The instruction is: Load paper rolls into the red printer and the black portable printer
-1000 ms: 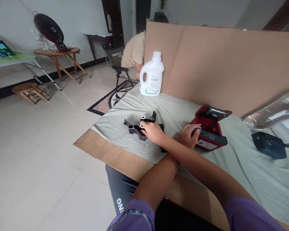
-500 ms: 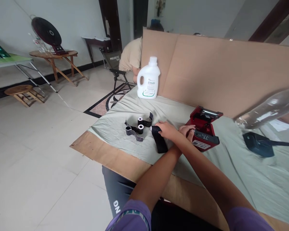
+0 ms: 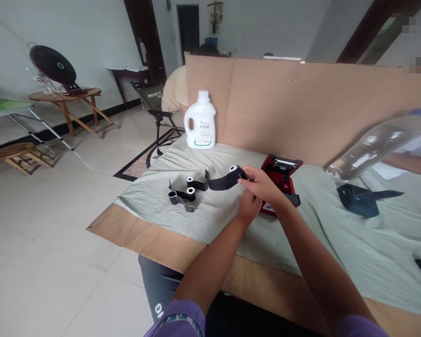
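A dark round fan is standing on a wooden table at the far left, with a wooden stool sitting on the floor in front. A folding chair is standing farther back, and a white jug is standing upright at the back of the cloth-covered bench, near an upright cardboard panel. Nearer the front, three small black rolls are lying close together, their loose tails curling outward. To their right, a fourth black roll is hanging above the cloth, its strip trailing left toward the other three. The left hand is hovering just below that roll; its fingers are partly hidden, so whether they are closing on anything cannot be told. The right hand is gripping the fourth roll between thumb and fingers. Just beyond, a red device is sitting with its lid raised. Farther right, clear plastic wrapping is leaning against the panel, a dark blocky object is lying before it, and another person's forearm is showing behind.
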Available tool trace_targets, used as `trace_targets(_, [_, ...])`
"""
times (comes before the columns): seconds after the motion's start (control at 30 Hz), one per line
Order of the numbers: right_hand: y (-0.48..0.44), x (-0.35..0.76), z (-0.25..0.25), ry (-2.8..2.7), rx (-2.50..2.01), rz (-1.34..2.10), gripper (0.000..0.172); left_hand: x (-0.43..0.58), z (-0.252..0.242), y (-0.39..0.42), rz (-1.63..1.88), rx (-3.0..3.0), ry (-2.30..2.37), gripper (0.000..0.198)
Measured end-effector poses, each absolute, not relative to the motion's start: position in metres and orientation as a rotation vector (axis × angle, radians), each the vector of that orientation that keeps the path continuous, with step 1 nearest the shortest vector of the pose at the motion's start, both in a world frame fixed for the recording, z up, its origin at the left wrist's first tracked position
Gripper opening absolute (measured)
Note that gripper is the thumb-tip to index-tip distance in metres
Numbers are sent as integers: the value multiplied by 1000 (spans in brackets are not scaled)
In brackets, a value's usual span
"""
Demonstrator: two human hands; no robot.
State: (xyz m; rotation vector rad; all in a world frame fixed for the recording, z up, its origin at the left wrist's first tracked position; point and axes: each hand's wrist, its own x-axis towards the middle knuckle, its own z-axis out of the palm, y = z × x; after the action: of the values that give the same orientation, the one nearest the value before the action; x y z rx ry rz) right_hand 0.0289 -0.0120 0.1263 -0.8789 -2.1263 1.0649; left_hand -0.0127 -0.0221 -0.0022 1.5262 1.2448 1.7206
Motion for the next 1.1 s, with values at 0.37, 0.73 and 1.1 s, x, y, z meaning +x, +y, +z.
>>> trace_targets(0.37, [10,123,140,-1635,-945,1505,27,-15,2,-33,1745,1364,1224,33])
trace_targets(0.73, [18,152,145,-1837,-1106,1456,25,-12,6,-47,1938,1707,1374,56])
trace_targets(1.1, [29,163,127,-2264,-1308,775,30,-10,15,-66,1878,2069,1399,51])
